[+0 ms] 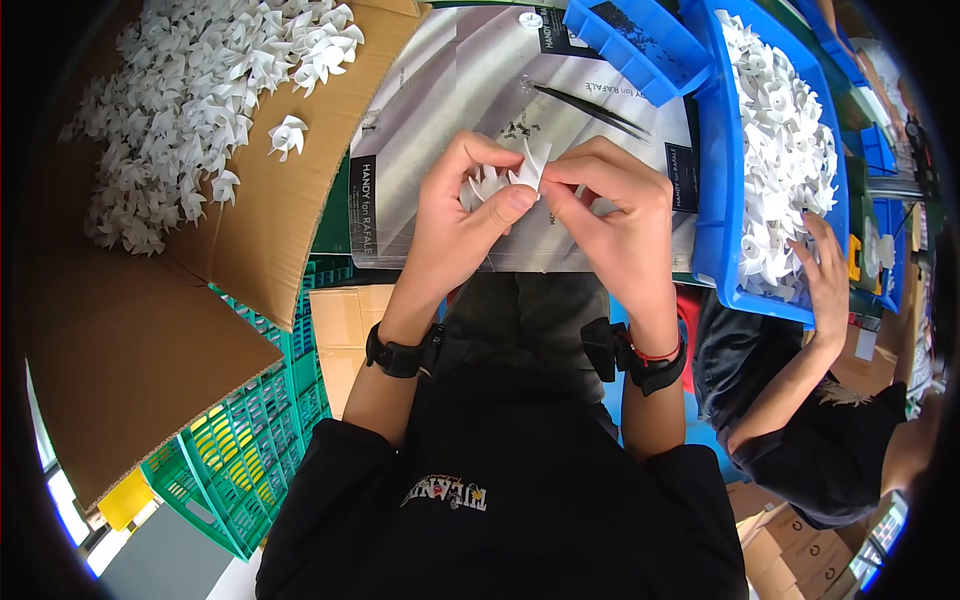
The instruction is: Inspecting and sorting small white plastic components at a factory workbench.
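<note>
My left hand (450, 205) is closed around a small white fan blade wheel (488, 184), its curved vanes showing between thumb and fingers. Against the wheel's right side, my right hand (622, 220) is closed in a pinch; whatever lies between those fingertips is hidden. Just beyond the hands, several tiny black parts (520, 130) lie scattered on the printed work sheet (420, 110). A pair of black tweezers (595, 112) rests farther right on the same sheet.
On the left stands an open cardboard box (290, 215) heaped with white fan wheels (200, 90). At back right are a blue divided bin (665, 85) and a blue tub (708, 200) of fan wheels. A co-worker's hand (825, 275) reaches into the tub. A green crate (270, 410) sits lower left.
</note>
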A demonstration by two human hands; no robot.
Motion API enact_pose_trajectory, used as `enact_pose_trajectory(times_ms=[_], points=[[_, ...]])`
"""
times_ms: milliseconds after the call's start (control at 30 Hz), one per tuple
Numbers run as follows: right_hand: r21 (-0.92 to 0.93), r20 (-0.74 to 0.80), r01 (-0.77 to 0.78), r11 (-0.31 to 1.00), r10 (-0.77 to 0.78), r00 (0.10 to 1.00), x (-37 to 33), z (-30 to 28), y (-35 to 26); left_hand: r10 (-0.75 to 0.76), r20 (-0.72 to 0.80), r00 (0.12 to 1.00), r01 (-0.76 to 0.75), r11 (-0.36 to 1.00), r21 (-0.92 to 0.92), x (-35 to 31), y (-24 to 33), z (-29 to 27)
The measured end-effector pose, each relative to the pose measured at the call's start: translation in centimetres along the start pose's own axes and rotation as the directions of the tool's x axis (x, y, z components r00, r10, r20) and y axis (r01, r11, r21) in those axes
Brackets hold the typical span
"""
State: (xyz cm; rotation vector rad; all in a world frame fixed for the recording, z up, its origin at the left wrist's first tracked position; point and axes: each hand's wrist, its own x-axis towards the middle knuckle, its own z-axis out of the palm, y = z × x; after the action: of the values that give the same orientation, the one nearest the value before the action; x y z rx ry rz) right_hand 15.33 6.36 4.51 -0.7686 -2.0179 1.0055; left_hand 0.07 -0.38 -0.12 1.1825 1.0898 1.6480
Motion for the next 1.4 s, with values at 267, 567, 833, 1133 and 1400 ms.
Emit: enact_pose_trajectory(times_ms=[267,567,833,1133,1400], points=[[0.846,-0.107,-0.074,0.528,0.303,0.947,1.2,-1.9,1.2,-0.091,-0.067,0.994,0.071,0.963,-0.261,0.4,0.3,-0.4],[-0.179,0.047,-0.139,0.974,0.150,0.988,3.9,0.0,4.2,-0.254,-0.249,0.935,0.089,0.844,-0.529,0.7,0.8,-0.3],[-0.565,0.086,0.016,0.825,0.040,0.995,4.3,1.4,3.8,-0.302,-0.166,0.939,0.188,0.852,-0.489,0.7,1.4,-0.6],[-0.343,0.019,-0.083,0.936,0.095,0.995,3.4,0.9,4.4,-0.317,-0.164,0.934,0.172,0.802,-0.572,0.8,1.2,-0.5],[-0.557,0.117,0.031,0.830,0.041,0.992,3.5,1.1,3.6,-0.254,-0.089,0.963,0.184,0.861,-0.475,0.6,1.0,-0.8]])
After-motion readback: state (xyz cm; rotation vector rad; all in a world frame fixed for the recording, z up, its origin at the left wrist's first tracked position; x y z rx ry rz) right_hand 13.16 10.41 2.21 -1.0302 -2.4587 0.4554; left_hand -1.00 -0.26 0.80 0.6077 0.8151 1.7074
